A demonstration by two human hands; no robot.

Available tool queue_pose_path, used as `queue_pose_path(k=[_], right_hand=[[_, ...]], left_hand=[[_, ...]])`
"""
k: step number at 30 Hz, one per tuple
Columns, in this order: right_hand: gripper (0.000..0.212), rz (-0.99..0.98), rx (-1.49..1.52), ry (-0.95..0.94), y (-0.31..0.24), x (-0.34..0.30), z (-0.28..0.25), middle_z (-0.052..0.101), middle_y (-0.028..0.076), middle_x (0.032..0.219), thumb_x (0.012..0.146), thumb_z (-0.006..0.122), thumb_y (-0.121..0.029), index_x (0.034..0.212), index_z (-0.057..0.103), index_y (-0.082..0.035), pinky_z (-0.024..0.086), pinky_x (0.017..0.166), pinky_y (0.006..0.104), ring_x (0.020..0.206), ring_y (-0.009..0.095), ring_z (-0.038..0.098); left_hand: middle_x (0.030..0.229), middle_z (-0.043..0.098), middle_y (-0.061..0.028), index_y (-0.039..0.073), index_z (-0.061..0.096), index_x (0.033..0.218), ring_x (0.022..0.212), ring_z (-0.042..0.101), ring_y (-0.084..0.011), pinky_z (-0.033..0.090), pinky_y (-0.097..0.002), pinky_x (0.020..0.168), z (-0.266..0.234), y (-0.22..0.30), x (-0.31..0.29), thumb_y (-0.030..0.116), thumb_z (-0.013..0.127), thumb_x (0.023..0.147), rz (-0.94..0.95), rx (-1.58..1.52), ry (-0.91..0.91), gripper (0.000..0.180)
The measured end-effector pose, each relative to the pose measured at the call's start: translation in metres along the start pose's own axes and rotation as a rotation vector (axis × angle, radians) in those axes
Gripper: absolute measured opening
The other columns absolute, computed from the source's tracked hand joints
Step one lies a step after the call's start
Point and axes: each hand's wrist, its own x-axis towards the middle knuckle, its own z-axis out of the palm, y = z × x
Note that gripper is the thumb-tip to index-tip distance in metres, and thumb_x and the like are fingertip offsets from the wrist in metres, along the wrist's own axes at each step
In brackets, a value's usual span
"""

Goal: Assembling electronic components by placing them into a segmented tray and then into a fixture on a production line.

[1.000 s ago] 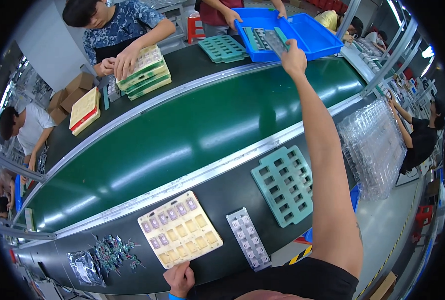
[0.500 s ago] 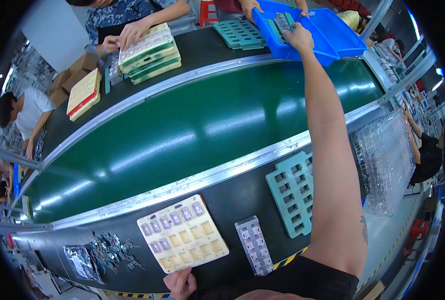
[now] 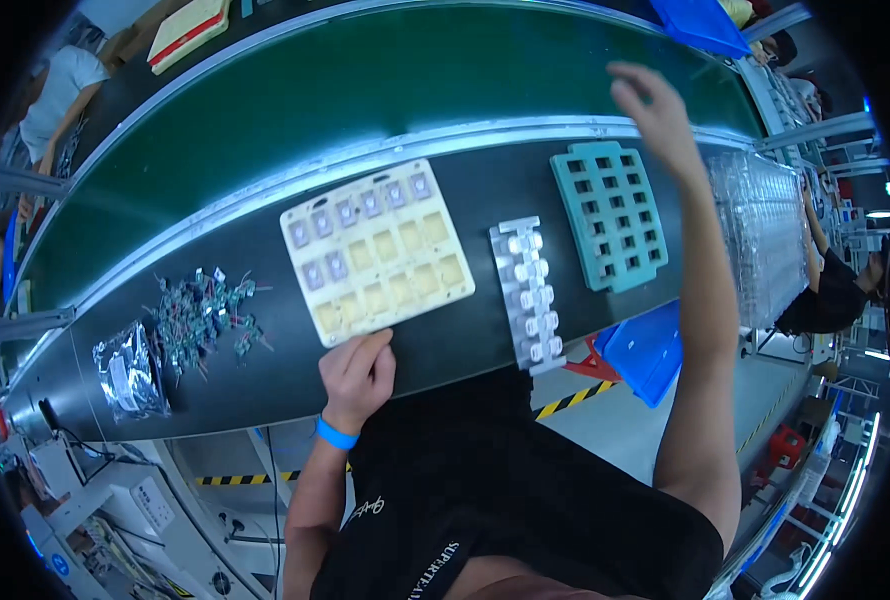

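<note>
A cream tray [image 3: 385,250] with square pockets lies on the dark bench in front of me. Small lilac square parts [image 3: 371,204] fill its far row and the left of the second row; the other pockets are bare. My left hand [image 3: 357,378], with a blue wristband, is curled closed against the tray's near edge. Above the far rail, over the green belt, my right hand [image 3: 657,118] is empty with its fingers apart. Between the cream tray and a teal slotted tray [image 3: 613,215] sits a clear plastic strip tray [image 3: 528,295] holding pale parts.
A tangle of small green wired boards [image 3: 205,315] and a silver bag [image 3: 130,372] lie on the left. Clear plastic trays [image 3: 760,245] are stacked at the right. A blue bin [image 3: 645,350] is below the bench edge; another blue bin [image 3: 700,25] stands beyond the belt [image 3: 365,80].
My right hand has come back from the far blue bin, letting go of the grey strip it held there. The view has tilted down toward my body. My left hand stays by the cream tray.
</note>
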Motion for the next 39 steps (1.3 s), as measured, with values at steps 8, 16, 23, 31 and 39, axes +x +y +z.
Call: queue_pose_path(k=[8,16,23,31,39], right_hand=[[0.031,0.577,0.465,-0.232,-0.113,-0.152,0.07,0.065,0.001,0.081,0.096,0.064,-0.029,0.107,0.066,0.0,0.045,0.057,0.0231,0.068,0.006,0.057],[0.031,0.62,0.458,-0.186,-0.117,-0.157,0.092,0.068,0.004,0.076,0.089,0.07,-0.027,0.096,0.071,0.003,0.045,0.056,0.0243,0.066,0.008,0.058],[0.03,0.57,0.31,0.14,-0.11,-0.165,0.083,0.065,0.004,0.07,0.092,0.066,-0.025,0.095,0.072,0.005,0.046,0.054,0.025,0.059,0.008,0.056],[0.038,0.409,0.535,0.233,-0.163,-0.148,0.067,0.063,0.005,0.094,0.103,0.053,-0.02,0.134,0.057,0.002,0.05,0.07,0.0227,0.078,0.008,0.058],[0.021,0.311,0.623,0.351,-0.214,-0.135,0.107,0.065,0.008,0.094,0.097,0.063,-0.012,0.111,0.058,0.003,0.051,0.073,0.0254,0.082,0.011,0.062]], left_hand=[[0.076,0.066,-0.0081,0.005,0.072,0.091,0.063,0.064,-0.0277,0.051,-0.0356,0.058,0.02,0.046,0.024,0.004,0.071,0.08,0.102,-0.163,0.038,0.011],[0.081,0.068,-0.0127,0.005,0.068,0.089,0.076,0.061,-0.0328,0.047,-0.0458,0.07,0.108,0.054,0.088,0.025,0.067,0.085,0.086,0.067,-0.075,0.02],[0.079,0.07,-0.0175,0.003,0.067,0.088,0.076,0.068,-0.0365,0.052,-0.0477,0.069,0.12,0.052,0.098,0.025,0.07,0.08,-0.086,0.025,-0.148,0.023],[0.076,0.069,-0.0181,0.0,0.066,0.086,0.077,0.067,-0.0385,0.052,-0.0486,0.072,0.121,0.04,0.106,0.018,0.069,0.079,-0.119,-0.02,-0.211,0.019],[0.079,0.067,-0.0207,-0.002,0.067,0.09,0.082,0.063,-0.0411,0.049,-0.0502,0.08,0.055,0.02,0.096,0.009,0.062,0.078,0.009,-0.012,0.047,0.017]])
